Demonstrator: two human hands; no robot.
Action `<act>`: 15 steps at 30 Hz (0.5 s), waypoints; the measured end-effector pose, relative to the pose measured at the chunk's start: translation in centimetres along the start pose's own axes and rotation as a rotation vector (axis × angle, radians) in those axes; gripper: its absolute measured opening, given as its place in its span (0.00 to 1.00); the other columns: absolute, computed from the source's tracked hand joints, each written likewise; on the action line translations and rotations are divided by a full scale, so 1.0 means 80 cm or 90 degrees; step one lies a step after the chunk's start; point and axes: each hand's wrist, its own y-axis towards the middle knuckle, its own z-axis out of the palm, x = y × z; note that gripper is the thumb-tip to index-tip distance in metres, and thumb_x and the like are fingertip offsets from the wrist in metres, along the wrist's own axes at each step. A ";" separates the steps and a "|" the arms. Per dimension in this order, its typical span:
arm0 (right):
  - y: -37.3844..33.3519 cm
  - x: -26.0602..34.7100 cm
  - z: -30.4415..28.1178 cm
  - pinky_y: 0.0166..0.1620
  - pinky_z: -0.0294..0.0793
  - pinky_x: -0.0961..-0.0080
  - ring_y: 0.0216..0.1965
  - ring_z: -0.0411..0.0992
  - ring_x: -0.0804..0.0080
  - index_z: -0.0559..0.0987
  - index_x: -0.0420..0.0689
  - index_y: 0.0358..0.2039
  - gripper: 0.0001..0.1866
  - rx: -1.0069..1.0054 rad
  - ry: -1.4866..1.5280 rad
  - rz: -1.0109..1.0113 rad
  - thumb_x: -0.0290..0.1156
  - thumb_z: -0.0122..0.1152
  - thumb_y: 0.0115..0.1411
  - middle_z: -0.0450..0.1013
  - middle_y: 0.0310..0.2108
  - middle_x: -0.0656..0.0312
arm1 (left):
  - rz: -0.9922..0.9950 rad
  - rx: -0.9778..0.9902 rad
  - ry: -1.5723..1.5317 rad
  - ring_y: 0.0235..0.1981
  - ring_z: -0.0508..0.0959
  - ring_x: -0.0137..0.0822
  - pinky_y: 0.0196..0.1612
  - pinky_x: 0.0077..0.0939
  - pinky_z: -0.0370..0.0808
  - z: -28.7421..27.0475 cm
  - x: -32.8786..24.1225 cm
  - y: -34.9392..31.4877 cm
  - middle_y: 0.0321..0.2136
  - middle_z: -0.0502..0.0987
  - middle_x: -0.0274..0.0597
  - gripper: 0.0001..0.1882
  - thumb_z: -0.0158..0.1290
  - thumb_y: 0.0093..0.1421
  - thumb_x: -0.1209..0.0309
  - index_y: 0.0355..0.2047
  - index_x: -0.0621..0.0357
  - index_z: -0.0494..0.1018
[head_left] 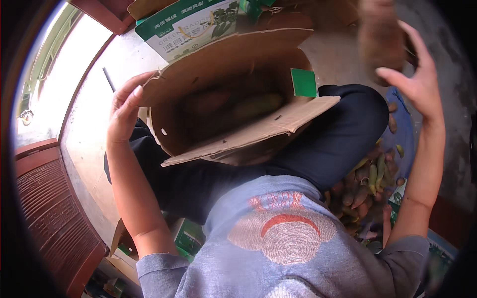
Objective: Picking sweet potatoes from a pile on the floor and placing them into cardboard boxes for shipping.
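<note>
An open cardboard box (218, 141) stands in front of me between my crossed legs, its flaps spread. Dim, blurred long vegetables (253, 107) lie inside, partly in shadow. My left hand (126, 109) grips the box's left flap edge, thumb on the near side and fingers behind. Raised at the upper right, away from the box, my right hand (415, 82) is closed around a long brown root vegetable (380, 42). Motion blurs it, and its top runs out of view.
A white and green printed carton (191, 30) sits beyond the box. Brown and green root vegetables (360, 186) are heaped by my right leg on a blue sheet (407, 134). Reddish-brown slatted wood (54, 213) is at the left; a green box (189, 236) lies behind my left arm.
</note>
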 end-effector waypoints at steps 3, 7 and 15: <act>0.067 0.050 0.097 0.52 0.75 0.62 0.50 0.76 0.53 0.72 0.44 0.56 0.38 0.204 0.052 -0.184 0.33 0.74 0.42 0.76 0.49 0.52 | -0.023 0.026 -0.014 0.55 0.74 0.33 0.61 0.30 0.66 0.003 0.008 0.009 0.52 0.78 0.42 0.20 0.57 0.65 0.67 0.55 0.64 0.75; 0.102 0.085 0.228 0.47 0.78 0.58 0.47 0.77 0.50 0.71 0.43 0.57 0.36 0.567 -0.095 -0.191 0.33 0.70 0.45 0.76 0.49 0.51 | -0.045 -0.009 0.026 0.50 0.76 0.29 0.56 0.26 0.70 0.009 0.007 0.010 0.48 0.80 0.39 0.19 0.58 0.65 0.67 0.54 0.62 0.76; 0.093 0.042 0.294 0.59 0.72 0.58 0.59 0.69 0.53 0.67 0.47 0.64 0.39 0.603 -0.226 -0.142 0.34 0.71 0.52 0.71 0.57 0.53 | -0.051 0.011 0.035 0.53 0.76 0.34 0.60 0.29 0.68 0.009 0.013 0.010 0.48 0.79 0.41 0.18 0.53 0.68 0.68 0.55 0.65 0.74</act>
